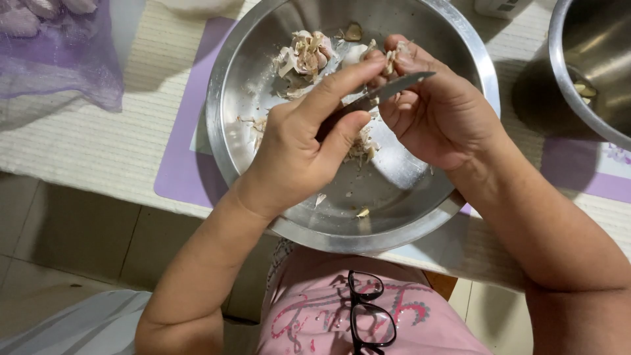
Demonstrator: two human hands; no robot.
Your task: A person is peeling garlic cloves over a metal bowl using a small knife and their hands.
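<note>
A woven cream table carries a smooth purple mat; on it sits a wide, round steel bowl, shiny and scuffed, its floor littered with papery garlic skins; a second steel bowl, deeper, stands at the right edge; a purple mesh bag of garlic heads lies at the top left. Over the wide bowl, the left hand is curled tight round a small knife, forefinger laid along the back of the thin grey blade; the right hand pinches a garlic clove, pale and half-skinned, at its fingertips, right against the blade; black-rimmed glasses hang on the pink shirt below.
</note>
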